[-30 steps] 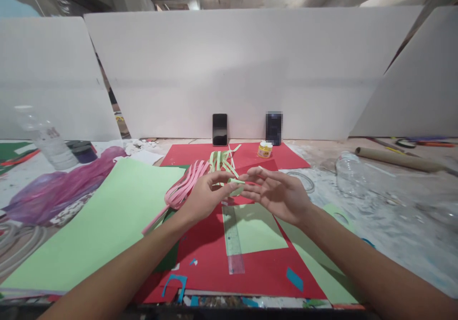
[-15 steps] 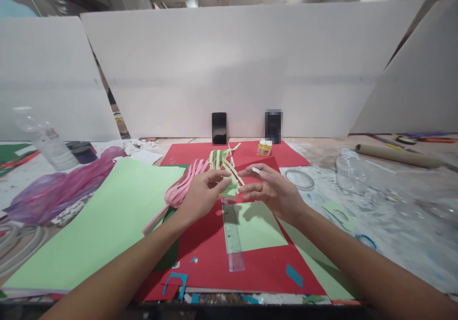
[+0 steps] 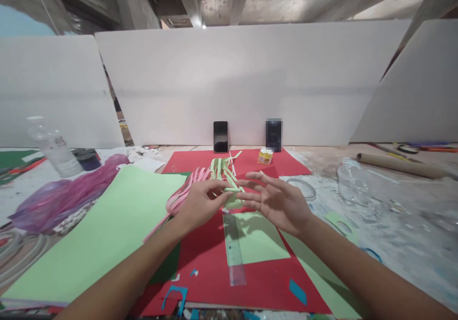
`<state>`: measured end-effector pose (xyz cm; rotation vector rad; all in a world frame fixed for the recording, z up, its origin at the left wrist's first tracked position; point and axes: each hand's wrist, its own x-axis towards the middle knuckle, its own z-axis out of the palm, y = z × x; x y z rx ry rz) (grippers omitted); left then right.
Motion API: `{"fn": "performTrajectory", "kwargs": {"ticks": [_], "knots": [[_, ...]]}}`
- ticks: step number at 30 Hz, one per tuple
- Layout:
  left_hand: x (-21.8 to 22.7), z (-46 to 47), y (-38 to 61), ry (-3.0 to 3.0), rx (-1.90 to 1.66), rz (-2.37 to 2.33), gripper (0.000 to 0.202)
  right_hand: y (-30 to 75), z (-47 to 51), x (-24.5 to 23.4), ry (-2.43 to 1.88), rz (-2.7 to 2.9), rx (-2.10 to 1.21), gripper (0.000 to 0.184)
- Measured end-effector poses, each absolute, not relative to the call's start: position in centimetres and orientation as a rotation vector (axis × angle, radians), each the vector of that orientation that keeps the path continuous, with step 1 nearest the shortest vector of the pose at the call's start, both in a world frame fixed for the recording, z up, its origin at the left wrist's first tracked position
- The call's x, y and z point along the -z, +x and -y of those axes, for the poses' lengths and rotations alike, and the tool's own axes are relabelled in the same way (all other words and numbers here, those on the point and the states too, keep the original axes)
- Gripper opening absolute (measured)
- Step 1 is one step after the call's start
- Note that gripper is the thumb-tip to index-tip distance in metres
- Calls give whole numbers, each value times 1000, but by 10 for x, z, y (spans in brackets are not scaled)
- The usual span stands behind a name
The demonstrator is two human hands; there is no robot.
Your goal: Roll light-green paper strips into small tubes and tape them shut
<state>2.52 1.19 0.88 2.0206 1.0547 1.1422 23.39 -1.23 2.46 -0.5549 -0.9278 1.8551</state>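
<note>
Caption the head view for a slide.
Left hand pinches green paper strips above red paper; right hand open beside them.

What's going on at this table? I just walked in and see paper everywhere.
A person is working with cut paper. The left hand pinches a green paper strip from a bunch of green strips, with pink strips beside it. The right hand is open, fingers spread, close to the strip. Below lie a red sheet, a clear ruler and a green square.
</note>
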Motion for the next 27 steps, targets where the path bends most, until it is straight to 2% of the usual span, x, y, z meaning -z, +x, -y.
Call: {"fn": "performTrajectory", "kwargs": {"ticks": [5,15,27], "knots": [[-10,-8,27,2166,-1177,-959,16,237,10,-25,-474,801,-2079,42],[-9,-8,28,2033,-1266,-787,21,238,10,-21,-429,828,-2084,36],[-8,-12,29,2072,-1327,-767,26,237,12,-23,-416,788,-2143,46]]}}
